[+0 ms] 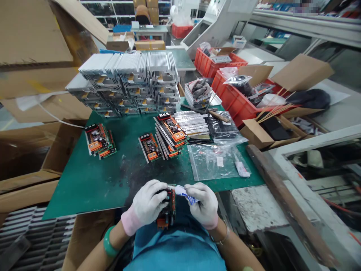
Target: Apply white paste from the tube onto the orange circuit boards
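Observation:
My gloved left hand (148,203) is closed around a circuit board (169,214) with orange parts, held on edge just in front of my body at the table's near edge. In my gloved right hand (204,203) is a white tube (182,191) with blue markings, pinched between fingers and thumb. Its tip is against or very close to the board's upper edge; contact cannot be made out. Further up the table lie more circuit boards: a small stack (97,139) at the left, and a leaning group (169,131) near the middle.
Silver finned heatsinks (132,82) are piled along the back of the green table (124,188). Metal strips (191,124) and a clear plastic bag (217,162) lie at the right. Red crates (234,98) stand beyond. Cardboard boxes (28,146) flank the left side.

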`<state>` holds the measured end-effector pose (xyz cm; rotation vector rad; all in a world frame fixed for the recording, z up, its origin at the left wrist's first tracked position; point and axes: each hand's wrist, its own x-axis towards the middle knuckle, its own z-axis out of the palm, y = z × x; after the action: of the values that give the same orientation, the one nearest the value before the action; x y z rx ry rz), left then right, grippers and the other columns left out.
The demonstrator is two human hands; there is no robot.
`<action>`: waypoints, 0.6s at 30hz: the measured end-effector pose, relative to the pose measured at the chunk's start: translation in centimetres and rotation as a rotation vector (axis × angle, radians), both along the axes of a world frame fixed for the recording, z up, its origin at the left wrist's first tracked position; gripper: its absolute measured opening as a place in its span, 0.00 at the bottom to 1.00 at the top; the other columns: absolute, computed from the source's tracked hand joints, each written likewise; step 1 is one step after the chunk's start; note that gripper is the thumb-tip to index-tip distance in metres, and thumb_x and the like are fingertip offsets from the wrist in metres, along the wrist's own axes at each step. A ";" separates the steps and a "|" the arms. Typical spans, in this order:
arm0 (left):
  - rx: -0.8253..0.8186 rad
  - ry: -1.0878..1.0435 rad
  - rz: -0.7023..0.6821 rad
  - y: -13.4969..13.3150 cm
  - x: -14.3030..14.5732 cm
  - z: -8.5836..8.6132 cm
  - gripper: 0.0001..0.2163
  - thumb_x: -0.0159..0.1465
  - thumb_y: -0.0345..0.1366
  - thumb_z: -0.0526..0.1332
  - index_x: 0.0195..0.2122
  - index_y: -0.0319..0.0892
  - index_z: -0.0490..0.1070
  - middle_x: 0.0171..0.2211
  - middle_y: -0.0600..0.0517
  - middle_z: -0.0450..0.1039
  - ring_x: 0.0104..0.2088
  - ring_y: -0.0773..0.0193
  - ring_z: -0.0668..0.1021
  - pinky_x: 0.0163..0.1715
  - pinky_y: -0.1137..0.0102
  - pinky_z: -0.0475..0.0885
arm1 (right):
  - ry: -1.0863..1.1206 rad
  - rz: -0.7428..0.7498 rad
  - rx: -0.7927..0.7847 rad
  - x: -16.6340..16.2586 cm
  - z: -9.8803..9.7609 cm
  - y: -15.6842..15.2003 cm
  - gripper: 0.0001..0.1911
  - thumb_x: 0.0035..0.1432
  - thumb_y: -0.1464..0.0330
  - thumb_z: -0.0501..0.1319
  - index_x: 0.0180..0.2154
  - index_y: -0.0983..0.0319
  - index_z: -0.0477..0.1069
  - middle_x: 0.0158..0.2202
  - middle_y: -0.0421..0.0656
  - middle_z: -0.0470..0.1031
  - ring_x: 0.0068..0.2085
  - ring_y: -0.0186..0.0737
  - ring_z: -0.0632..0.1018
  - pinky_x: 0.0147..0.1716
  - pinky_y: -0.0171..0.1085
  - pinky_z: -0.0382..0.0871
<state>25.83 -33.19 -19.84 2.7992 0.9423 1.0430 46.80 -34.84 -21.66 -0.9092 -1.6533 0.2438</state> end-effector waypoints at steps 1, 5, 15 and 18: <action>-0.006 -0.001 -0.004 0.0 0.0 -0.1 0.04 0.66 0.29 0.53 0.40 0.39 0.64 0.41 0.44 0.72 0.41 0.57 0.72 0.39 0.60 0.75 | 0.039 -0.002 -0.031 -0.1 -0.2 0.0 0.13 0.56 0.77 0.57 0.41 0.56 0.69 0.34 0.41 0.79 0.32 0.36 0.80 0.30 0.35 0.75; -0.039 -0.028 0.012 0.1 0.0 -0.5 0.04 0.66 0.30 0.54 0.42 0.40 0.65 0.41 0.45 0.72 0.43 0.57 0.73 0.42 0.61 0.75 | 0.414 -0.054 -0.302 -0.8 -1.0 0.2 0.06 0.57 0.71 0.60 0.38 0.58 0.72 0.34 0.43 0.79 0.35 0.38 0.80 0.33 0.36 0.76; -0.266 0.063 0.470 3.3 -1.4 -2.7 0.09 0.66 0.40 0.55 0.42 0.41 0.70 0.45 0.45 0.74 0.48 0.54 0.76 0.48 0.58 0.72 | 1.321 0.268 -1.181 -1.2 -1.9 2.1 0.21 0.38 0.60 0.76 0.34 0.60 0.73 0.30 0.37 0.78 0.26 0.30 0.77 0.28 0.29 0.76; -0.350 -0.005 0.416 3.4 -1.2 -1.5 0.14 0.62 0.40 0.59 0.47 0.41 0.70 0.52 0.44 0.71 0.58 0.49 0.69 0.58 0.52 0.64 | 1.312 0.447 -1.278 -1.5 -1.3 1.7 0.20 0.43 0.61 0.74 0.37 0.60 0.74 0.34 0.40 0.79 0.28 0.29 0.78 0.29 0.27 0.75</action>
<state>24.64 -29.75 -21.31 2.3693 1.5772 0.8081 45.29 -33.16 -22.98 -0.8507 -0.2558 1.8811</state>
